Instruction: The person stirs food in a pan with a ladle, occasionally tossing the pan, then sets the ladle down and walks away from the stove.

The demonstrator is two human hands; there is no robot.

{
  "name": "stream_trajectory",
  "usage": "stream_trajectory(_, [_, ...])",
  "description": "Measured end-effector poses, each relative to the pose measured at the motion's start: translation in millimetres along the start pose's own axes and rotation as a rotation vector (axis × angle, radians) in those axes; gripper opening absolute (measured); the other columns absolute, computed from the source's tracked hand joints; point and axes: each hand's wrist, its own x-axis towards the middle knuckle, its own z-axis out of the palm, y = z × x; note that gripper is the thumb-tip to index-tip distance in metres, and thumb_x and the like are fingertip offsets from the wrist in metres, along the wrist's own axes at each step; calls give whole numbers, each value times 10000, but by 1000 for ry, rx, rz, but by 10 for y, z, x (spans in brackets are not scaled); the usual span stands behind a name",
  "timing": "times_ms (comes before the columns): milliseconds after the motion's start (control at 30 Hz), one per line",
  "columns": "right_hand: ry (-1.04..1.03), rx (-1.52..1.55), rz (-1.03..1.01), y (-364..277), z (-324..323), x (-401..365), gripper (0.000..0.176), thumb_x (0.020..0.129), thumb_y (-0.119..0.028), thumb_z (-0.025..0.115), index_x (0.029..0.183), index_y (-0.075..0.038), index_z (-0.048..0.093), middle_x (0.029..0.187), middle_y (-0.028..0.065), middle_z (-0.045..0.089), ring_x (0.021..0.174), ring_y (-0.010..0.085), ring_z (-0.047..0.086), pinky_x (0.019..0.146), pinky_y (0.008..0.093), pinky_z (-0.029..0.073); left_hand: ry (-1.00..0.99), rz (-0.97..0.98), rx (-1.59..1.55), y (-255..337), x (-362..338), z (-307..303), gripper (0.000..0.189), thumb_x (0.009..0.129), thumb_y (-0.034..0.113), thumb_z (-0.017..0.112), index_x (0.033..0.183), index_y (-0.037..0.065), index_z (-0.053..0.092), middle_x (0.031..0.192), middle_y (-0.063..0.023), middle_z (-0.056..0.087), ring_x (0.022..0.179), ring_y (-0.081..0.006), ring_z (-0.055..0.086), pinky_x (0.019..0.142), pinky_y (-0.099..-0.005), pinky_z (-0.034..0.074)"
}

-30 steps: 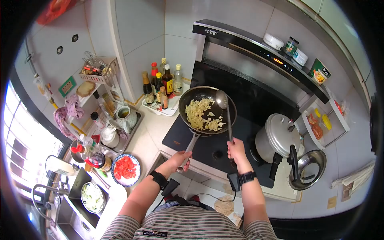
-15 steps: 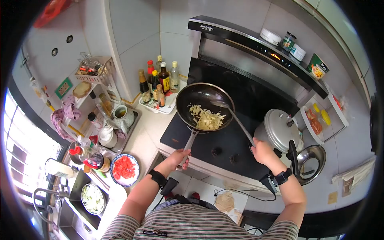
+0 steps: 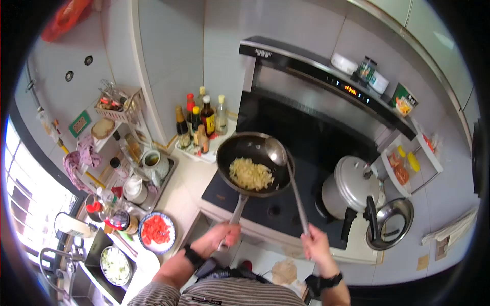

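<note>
Over the stove (image 3: 266,205) I see the frying pan (image 3: 237,147) ahead and slightly right of the left hand (image 3: 223,235), its handle running back into that hand's closed fingers; whether it rests or is lifted, I cannot tell. The pale chopped food (image 3: 250,175) lies heaped in the pan's near part, closer to the left hand than to the right hand (image 3: 317,246). The right hand is wrapped around the end of the ladle (image 3: 297,196), whose long shaft slants forward and leftward to its round head. As I judge it, what counts is how head and heap lie: the head sits beyond the food and to its right, apart from it, just beside the far right rim.
</note>
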Motion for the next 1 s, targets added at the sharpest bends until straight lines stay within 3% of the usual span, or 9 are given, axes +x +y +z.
stream_trajectory(267, [-22,193,-142,-319,268,66,272,840,-45,438,1110,-22,460,490,-14,406,311,67,374,286,210,290,-97,60,56,502,-9,382,325,862,124,408,543,152,352,464,56,330,351,-67,306,323,-213,245])
stream_trajectory(333, [18,205,-164,-477,222,-49,284,835,-40,437,1117,-7,454,492,-10,403,313,68,379,284,210,296,-235,799,800,384,-291,690,312,864,136,415,556,143,365,464,50,339,341,-73,310,322,-217,249])
stream_trajectory(367, [32,223,-168,-448,160,-131,319,829,-28,436,1147,-7,440,488,-8,400,314,69,384,285,212,304,132,148,298,339,-621,698,310,871,145,411,563,130,376,470,47,339,335,-72,304,312,-208,241])
stream_trajectory(500, [97,179,-224,-415,71,-281,323,830,-27,434,1152,-12,441,473,-14,382,311,63,375,282,208,307,-275,-161,-46,173,-1156,288,292,879,166,398,593,119,365,476,38,332,334,-62,300,284,-196,217])
stream_trajectory(667, [79,348,-251,-603,117,-52,305,847,-49,442,1149,-14,438,526,-20,385,319,53,376,277,197,299,-175,-42,-141,345,-584,789,285,889,154,373,607,117,373,483,46,347,353,-53,328,295,-193,241])
stream_trajectory(733, [99,292,-275,-606,33,-200,326,847,-46,439,1171,-19,426,518,-19,386,317,53,375,279,197,301,-86,539,611,201,-852,786,287,890,155,372,607,112,377,489,42,360,362,-52,341,300,-191,256])
stream_trajectory(767, [92,236,-291,-571,6,-264,348,847,-44,436,1193,-23,414,511,-18,386,315,54,374,281,197,302,-78,-79,-56,235,-1074,521,232,887,144,380,661,95,401,496,38,364,358,-49,338,297,-190,257])
stream_trajectory(900, [70,159,-327,-447,-70,-297,367,845,-38,418,1212,-39,402,479,-13,384,304,65,373,282,204,309,269,50,243,144,-1444,712,224,866,112,423,643,104,407,499,43,362,361,-49,350,299,-190,265])
stream_trajectory(1000, [65,277,-286,-512,7,-34,284,846,-63,443,1127,-18,447,474,-13,383,305,62,373,278,205,308,-199,-133,-315,415,-460,631,225,874,136,415,651,106,412,504,52,374,380,-56,366,324,-182,285])
